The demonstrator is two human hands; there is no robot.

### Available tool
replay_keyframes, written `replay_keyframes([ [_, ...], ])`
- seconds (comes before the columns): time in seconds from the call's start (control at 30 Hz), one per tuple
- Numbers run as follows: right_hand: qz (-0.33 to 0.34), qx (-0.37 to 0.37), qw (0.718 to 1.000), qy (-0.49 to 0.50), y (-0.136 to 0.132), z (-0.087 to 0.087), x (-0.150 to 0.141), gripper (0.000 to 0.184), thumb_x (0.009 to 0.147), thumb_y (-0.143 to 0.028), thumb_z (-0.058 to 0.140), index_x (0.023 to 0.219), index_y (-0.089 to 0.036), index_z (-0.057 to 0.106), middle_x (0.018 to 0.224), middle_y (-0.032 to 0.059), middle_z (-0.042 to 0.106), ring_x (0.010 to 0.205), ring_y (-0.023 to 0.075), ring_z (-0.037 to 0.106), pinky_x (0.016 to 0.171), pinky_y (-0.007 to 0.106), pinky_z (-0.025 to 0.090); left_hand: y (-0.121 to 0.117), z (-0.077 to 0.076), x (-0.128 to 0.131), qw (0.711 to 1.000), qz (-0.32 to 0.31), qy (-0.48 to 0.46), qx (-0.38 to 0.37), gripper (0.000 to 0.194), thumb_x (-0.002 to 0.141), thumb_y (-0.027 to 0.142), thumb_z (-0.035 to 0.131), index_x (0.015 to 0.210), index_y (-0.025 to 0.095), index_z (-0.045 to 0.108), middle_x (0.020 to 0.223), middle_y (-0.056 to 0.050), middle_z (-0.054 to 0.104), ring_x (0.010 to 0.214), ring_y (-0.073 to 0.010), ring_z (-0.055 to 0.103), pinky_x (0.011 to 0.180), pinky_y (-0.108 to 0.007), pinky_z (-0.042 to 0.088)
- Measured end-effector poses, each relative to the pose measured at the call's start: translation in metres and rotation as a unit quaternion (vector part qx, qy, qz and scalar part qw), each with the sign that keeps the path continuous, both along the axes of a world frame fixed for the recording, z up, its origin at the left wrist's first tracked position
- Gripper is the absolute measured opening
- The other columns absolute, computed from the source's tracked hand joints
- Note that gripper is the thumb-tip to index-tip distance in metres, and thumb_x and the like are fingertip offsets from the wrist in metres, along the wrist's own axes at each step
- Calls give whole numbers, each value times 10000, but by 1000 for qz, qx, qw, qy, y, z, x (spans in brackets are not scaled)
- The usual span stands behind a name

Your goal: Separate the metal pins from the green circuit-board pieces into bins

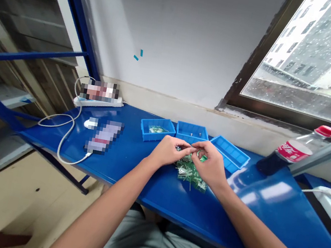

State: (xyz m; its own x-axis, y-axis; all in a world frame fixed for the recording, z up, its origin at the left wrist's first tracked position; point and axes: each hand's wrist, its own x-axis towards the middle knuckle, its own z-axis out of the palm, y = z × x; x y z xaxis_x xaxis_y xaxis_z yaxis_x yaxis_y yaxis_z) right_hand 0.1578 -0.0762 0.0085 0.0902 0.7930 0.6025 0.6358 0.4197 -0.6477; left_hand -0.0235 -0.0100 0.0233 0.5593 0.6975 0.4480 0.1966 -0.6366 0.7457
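Observation:
My left hand (169, 150) and my right hand (209, 163) meet above a pile of green circuit boards (193, 176) with silvery metal parts on the blue table. Thumb and fingers are pinched together on both hands, their tips almost touching. Whatever lies between them is too small and too covered to name. Part of the pile is hidden beneath my hands. Just behind stand three blue bins: the left bin (148, 136) holds some green boards, the middle bin (191, 139) has a few tiny pieces, and the right bin (235, 163) sits at an angle.
A cola bottle (295, 153) with a red cap stands at the right by the window. On the left lie a phone (102, 138) on a white cable (60, 142), a small white object (89, 123) and a power strip (98, 103). The table edge (168, 215) is near my lap.

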Motion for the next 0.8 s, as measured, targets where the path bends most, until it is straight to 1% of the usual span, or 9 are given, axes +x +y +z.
replay_keyframes([
  [0.13, 7, 7, 1000, 0, 0, 0, -1, 150, 853, -166, 635, 976, -235, 687, 939, 44, 726, 722, 199, 638, 703, 360, 547, 0, -2, 0, 1000, 11, 2, -7, 223, 949, 370, 716, 988, 209, 864, 991, -29, 847, 944, -243, 804, 843, -296, 599],
  [0.3, 19, 16, 1000, -12, -1, 2, 0, 151, 876, -159, 629, 978, -246, 696, 956, 43, 743, 777, 215, 668, 772, 387, 569, 1, -3, 1, 1000, 12, 0, 0, 196, 930, 319, 722, 1001, 201, 861, 986, -30, 847, 933, -238, 808, 828, -294, 612],
  [0.43, 20, 8, 1000, -4, -2, 1, -1, 128, 952, -270, 639, 1057, -247, 709, 1037, 71, 763, 832, 234, 710, 804, 414, 606, 4, -5, 0, 999, 25, -5, 22, 209, 908, 243, 714, 1060, 191, 849, 1029, -46, 844, 955, -241, 806, 863, -321, 627],
  [0.53, 13, -13, 999, 26, -1, 0, -2, 172, 970, -366, 665, 1075, -240, 716, 1037, 83, 778, 862, 250, 735, 823, 429, 625, 6, -7, 0, 999, 31, -7, 32, 212, 898, 203, 712, 1061, 194, 847, 1039, -50, 842, 961, -240, 805, 887, -336, 634],
  [0.67, 6, -37, 998, 57, -1, -1, -1, 192, 950, -405, 698, 1015, -226, 714, 972, 79, 777, 837, 245, 740, 793, 408, 623, 9, -10, 1, 998, 27, -12, 46, 178, 893, 188, 727, 1025, 199, 846, 1022, -51, 842, 936, -232, 803, 873, -335, 635],
  [0.8, 6, -47, 997, 66, 0, -1, -1, 178, 921, -372, 709, 1008, -216, 707, 959, 70, 768, 784, 219, 718, 739, 374, 603, 9, -10, 1, 998, 17, -20, 48, 174, 882, 156, 736, 1031, 189, 820, 1011, -50, 838, 921, -217, 800, 879, -329, 631],
])
